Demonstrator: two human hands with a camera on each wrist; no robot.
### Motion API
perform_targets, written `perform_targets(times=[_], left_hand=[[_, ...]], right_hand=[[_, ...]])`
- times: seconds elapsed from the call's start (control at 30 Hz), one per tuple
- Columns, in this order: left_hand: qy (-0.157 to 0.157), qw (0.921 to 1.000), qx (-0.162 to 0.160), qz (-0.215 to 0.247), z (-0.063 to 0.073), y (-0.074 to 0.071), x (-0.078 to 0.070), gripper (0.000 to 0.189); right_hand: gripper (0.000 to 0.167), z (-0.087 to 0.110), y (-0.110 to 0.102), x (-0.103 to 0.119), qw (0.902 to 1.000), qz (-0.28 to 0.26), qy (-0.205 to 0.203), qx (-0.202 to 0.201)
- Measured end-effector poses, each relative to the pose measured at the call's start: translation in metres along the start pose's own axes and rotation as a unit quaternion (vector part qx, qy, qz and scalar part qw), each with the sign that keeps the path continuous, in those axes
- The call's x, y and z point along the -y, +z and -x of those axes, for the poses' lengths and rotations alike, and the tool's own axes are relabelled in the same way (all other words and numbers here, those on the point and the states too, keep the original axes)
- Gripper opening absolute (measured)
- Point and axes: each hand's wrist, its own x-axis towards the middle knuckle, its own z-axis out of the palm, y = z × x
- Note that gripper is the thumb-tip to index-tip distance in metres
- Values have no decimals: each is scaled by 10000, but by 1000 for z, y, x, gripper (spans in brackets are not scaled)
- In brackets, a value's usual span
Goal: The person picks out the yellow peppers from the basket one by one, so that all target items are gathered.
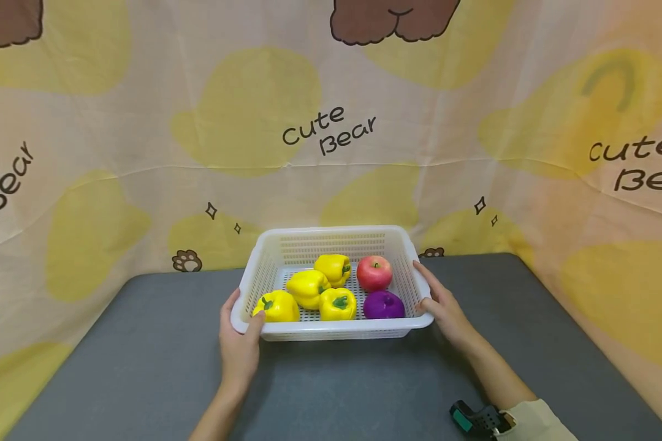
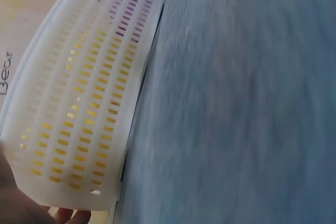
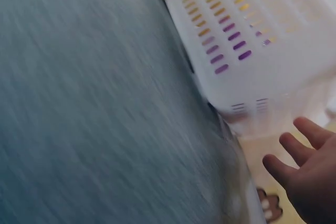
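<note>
A white plastic basket (image 1: 331,331) with slotted walls is between my two hands. My left hand (image 1: 239,349) grips its left rim, thumb over the edge; in the left wrist view, fingertips show at the basket's end wall. At the right rim, my right hand (image 1: 444,312) holds on with thumb and forefinger. Its other fingers (image 3: 299,150) are spread beside the end wall in the right wrist view. Inside lie several yellow bell peppers (image 1: 338,304), a red apple (image 1: 374,273) at the back right, and a round purple item (image 1: 384,305), perhaps an onion, in front of it.
The dark grey table (image 1: 342,392) spreads around and in front of the basket. Behind it hangs a printed cloth (image 1: 232,122) with yellow patches and lettering. A black device (image 1: 477,419) sits by the right sleeve (image 1: 535,422).
</note>
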Motion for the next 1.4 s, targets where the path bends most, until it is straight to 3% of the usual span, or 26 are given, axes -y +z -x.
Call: perform_targets(times=[0.1,0.2,0.37,0.47,0.63,0.8,1.07,1.17,1.3,1.4], left_hand=[[-5,9994,280,-184,1,2,0,61],[-87,9958,767,-484,-4,-2,-5,57],[-179,9772,1761,-1174,-33,-11,-20,58],[-261,9675,2054,-1452,-52,-12,-27,59],[-331,9693,2056,-1308,-62,-8,-28,56],[-150,9706,2078,-1208,-67,-7,-22,55],[234,9596,2152,-1795,-79,-20,-20,45],[242,9569,2171,-1914,-81,-25,-22,44],[116,9596,2091,-1880,-80,-21,-23,43],[31,9667,1900,-1712,-79,-14,-22,43]], right_hand=[[83,-1,-12,-3,10000,38,41,4],[81,-3,-22,-6,9999,64,100,47],[82,-7,-31,-12,9999,58,109,113],[82,-9,-32,-13,9999,-33,70,134],[80,-8,-31,-13,9997,-256,14,26],[80,-7,-35,-17,9998,-169,-46,-127],[80,-5,-35,-16,9998,-138,11,-139],[80,-6,-33,-15,9997,-176,17,-137],[79,-6,-35,-13,9998,-142,7,-163],[79,-7,-37,-15,9998,-124,18,-134]])
